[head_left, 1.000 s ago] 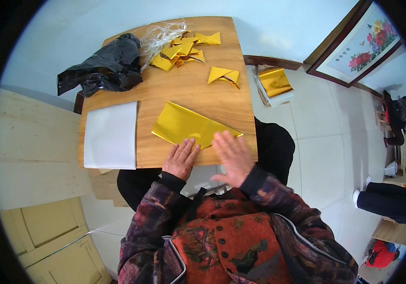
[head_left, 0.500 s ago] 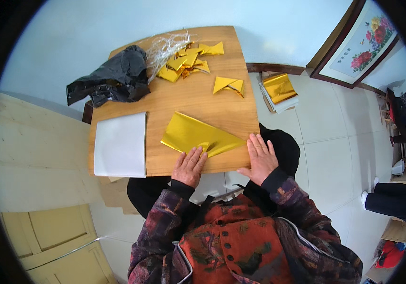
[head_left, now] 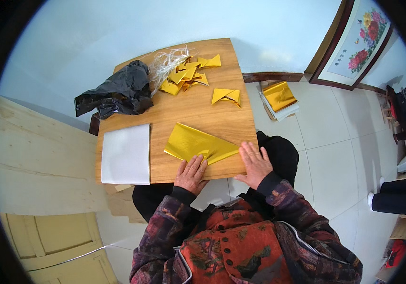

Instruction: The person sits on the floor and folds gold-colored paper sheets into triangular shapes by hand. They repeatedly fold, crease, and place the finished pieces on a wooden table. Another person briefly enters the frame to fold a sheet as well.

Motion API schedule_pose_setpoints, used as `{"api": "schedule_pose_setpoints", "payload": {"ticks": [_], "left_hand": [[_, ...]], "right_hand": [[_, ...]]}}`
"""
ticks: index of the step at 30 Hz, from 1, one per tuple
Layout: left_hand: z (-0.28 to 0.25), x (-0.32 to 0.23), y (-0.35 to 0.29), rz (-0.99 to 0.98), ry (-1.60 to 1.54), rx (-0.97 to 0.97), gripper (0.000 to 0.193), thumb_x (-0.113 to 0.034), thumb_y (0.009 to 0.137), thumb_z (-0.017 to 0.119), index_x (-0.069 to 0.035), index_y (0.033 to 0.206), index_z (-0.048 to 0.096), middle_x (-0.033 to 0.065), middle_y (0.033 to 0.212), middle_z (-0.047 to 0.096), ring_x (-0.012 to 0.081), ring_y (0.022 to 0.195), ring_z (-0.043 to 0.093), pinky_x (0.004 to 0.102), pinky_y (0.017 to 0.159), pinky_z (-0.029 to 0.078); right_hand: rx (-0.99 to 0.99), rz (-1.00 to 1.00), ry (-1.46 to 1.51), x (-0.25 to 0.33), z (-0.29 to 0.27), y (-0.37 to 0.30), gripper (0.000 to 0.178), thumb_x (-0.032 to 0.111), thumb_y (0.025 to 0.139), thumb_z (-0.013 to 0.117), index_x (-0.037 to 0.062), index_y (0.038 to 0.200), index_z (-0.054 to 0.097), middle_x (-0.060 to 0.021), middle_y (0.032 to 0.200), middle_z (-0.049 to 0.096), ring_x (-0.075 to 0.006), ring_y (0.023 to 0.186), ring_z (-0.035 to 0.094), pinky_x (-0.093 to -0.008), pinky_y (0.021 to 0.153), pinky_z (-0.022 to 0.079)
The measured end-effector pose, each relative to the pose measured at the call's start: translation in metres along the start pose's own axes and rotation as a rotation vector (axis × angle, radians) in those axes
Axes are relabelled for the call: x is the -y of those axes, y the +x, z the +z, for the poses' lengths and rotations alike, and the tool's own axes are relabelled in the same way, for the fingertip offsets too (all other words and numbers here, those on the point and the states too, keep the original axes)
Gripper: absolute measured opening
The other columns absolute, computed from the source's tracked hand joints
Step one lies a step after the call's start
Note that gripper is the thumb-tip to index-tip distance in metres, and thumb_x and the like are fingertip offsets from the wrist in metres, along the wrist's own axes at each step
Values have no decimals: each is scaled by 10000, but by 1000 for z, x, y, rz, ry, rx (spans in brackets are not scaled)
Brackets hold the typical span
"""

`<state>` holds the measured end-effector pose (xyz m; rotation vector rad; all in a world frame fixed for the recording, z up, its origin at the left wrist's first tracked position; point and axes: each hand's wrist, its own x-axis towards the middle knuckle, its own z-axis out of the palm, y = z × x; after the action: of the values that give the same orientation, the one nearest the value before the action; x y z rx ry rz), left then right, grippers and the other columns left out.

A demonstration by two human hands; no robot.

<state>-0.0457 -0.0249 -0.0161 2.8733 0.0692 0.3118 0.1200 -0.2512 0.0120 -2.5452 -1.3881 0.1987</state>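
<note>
A folded sheet of gold foil paper lies on the wooden table, its right end narrowing to a point. My left hand rests flat on the sheet's near edge, fingers stretched out. At the pointed right end, my right hand lies open with its fingertips on the tip, thumb apart. A stack of white-backed sheets sits at the table's left. Several folded gold pieces are heaped at the far side, and another folded gold piece lies apart from them, nearer to me.
A black plastic bag and a tangle of clear plastic strands sit at the far left of the table. On the floor to the right is a pile of gold sheets. A person's legs show at the far right.
The view has tilted slightly, so the table appears lower. Both hands remain on the gold sheet with almost no change; the right hand has shifted slightly with its fingers on the tip.
</note>
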Motion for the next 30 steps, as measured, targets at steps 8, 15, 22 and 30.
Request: {"api": "schedule_pose_setpoints", "payload": {"ticks": [8,15,22,30], "left_hand": [[-13,-3,14,-21,55,53,543,-348,824,697,-142,1307,559,67,1388,512,261,1278,481,524,1078,302],[-22,2,94,2,90,340,418,-301,743,760,-151,1114,639,64,1222,570,273,1166,520,451,994,386],[-29,10,136,57,105,379,675,-447,659,819,-154,1213,566,80,1240,566,282,1213,495,446,1025,377],[-40,4,113,-571,108,415,577,-529,787,710,-79,1119,567,148,926,700,339,907,679,431,787,533]], "right_hand": [[-92,-178,374,22,-12,-38,390,234,820,703,33,1121,558,-164,992,642,-352,945,616,-454,814,472],[103,-336,454,33,8,-45,310,210,844,673,63,1097,569,-134,934,637,-334,894,629,-438,765,489],[116,-259,474,23,6,-49,307,205,851,661,66,1112,578,-127,950,648,-334,906,630,-430,768,498],[201,-95,866,25,17,-43,477,180,906,642,50,1342,501,-158,1208,617,-270,1055,637,-371,873,517]]}}
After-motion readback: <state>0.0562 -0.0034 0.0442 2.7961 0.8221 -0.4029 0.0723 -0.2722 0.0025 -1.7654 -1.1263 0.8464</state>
